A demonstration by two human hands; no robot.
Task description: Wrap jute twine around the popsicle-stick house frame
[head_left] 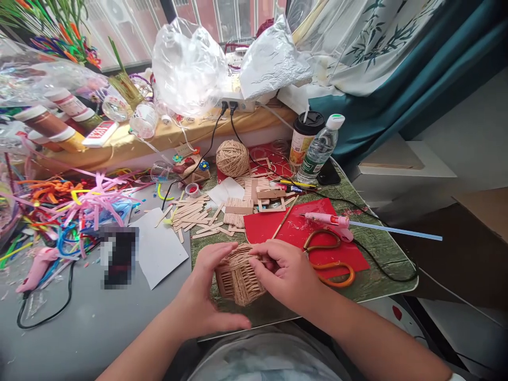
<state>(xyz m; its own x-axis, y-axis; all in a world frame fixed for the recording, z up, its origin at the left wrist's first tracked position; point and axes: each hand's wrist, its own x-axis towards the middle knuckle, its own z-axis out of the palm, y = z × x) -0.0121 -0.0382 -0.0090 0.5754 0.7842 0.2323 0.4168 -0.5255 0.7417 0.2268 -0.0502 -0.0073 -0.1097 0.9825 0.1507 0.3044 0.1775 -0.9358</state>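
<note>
A small twine-wrapped stick basket [238, 278] sits near the front edge of the green mat [377, 248]. My left hand [204, 293] cups its left side, fingers curved round it with the thumb stretched out below. My right hand [283, 272] rests on the basket's upper right edge, fingers bent and pinching at the twine on its top. Just beyond lie loose wooden craft sticks [194, 214] and a ball of twine [232, 157].
A pink glue gun [331, 221] with a clear glue stick and orange-handled scissors [329, 262] lie on red paper [293, 227] to the right. A cup [304, 138] and water bottle [319, 151] stand behind. Coloured ribbons [67, 203], another glue gun [37, 267] and white paper [159, 248] fill the left.
</note>
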